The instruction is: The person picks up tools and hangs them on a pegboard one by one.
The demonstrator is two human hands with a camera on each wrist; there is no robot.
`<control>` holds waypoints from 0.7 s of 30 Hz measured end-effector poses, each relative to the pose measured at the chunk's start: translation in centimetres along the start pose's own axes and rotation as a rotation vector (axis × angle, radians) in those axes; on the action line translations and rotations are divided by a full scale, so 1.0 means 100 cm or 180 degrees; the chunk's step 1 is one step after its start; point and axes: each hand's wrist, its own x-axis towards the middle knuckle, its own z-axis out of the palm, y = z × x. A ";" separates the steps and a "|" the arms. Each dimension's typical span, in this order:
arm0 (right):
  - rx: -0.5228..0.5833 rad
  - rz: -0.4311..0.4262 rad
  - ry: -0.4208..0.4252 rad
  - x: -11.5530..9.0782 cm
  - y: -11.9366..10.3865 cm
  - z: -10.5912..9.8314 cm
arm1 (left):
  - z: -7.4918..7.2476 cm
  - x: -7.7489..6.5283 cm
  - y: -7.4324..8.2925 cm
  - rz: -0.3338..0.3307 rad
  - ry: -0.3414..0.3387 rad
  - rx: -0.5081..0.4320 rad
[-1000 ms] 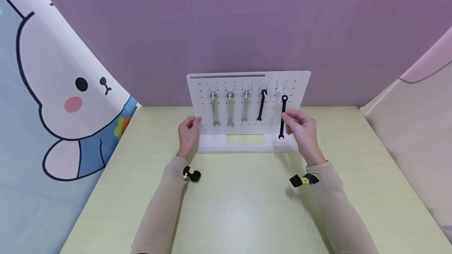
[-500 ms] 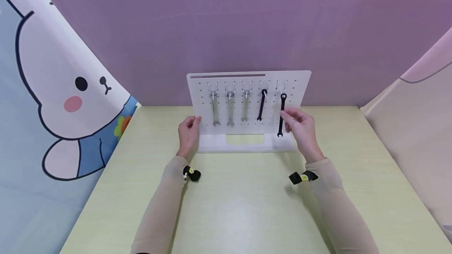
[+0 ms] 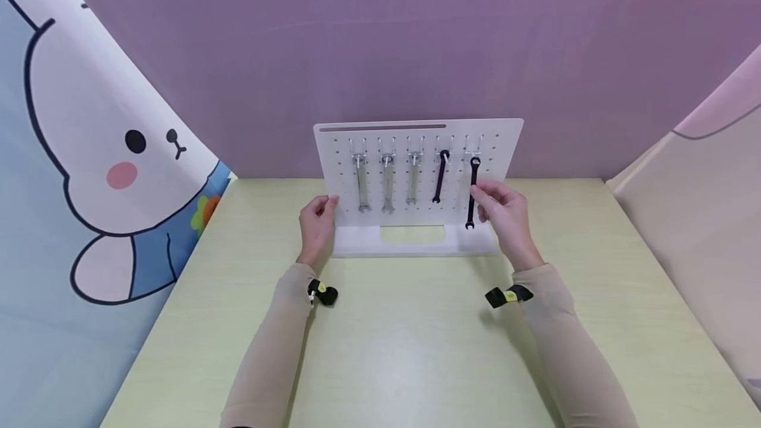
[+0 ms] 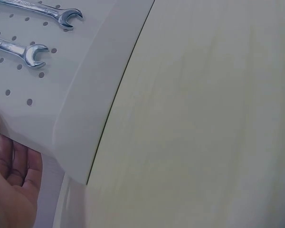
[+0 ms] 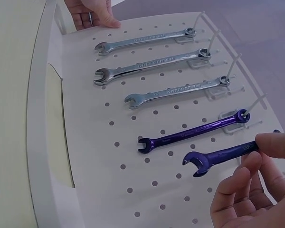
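My right hand (image 3: 505,216) pinches a dark combination wrench (image 5: 223,154) between thumb and fingers. In the head view it hangs nearly upright, ring end up, before the rightmost hook (image 3: 472,152) of a white pegboard (image 3: 410,217). Whether the ring is over the hook tip, I cannot tell. My left hand (image 3: 317,226) grips the board's left edge, thumb in front and fingers behind. A purple wrench (image 5: 194,132) hangs beside the held one. Farther left, three silver wrenches (image 5: 178,91) hang from their own hooks.
The board stands on a pale wooden table (image 3: 386,342), its flat base (image 3: 357,243) toward me. A purple cloth (image 3: 380,38) rises close behind. On the left is a cloth with a cartoon rabbit (image 3: 119,117).
My right hand has moved slightly left and up, bringing the wrench's ring end closer to the rightmost hook. The left hand has stayed on the board's edge.
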 end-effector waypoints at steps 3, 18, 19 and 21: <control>0.0010 0.0010 0.0007 0.001 0.000 0.001 | 0.000 0.001 -0.002 -0.0004 0.0006 -0.0001; -0.0037 0.0096 -0.0036 0.010 0.003 0.001 | 0.000 0.001 -0.002 -0.0051 0.0000 -0.0001; -0.0050 0.0098 -0.0042 0.011 0.003 0.001 | 0.000 0.001 -0.002 -0.0049 0.0003 -0.0002; -0.0052 0.0115 -0.0045 0.012 0.002 0.001 | 0.000 0.001 -0.002 -0.0047 0.0004 -0.0001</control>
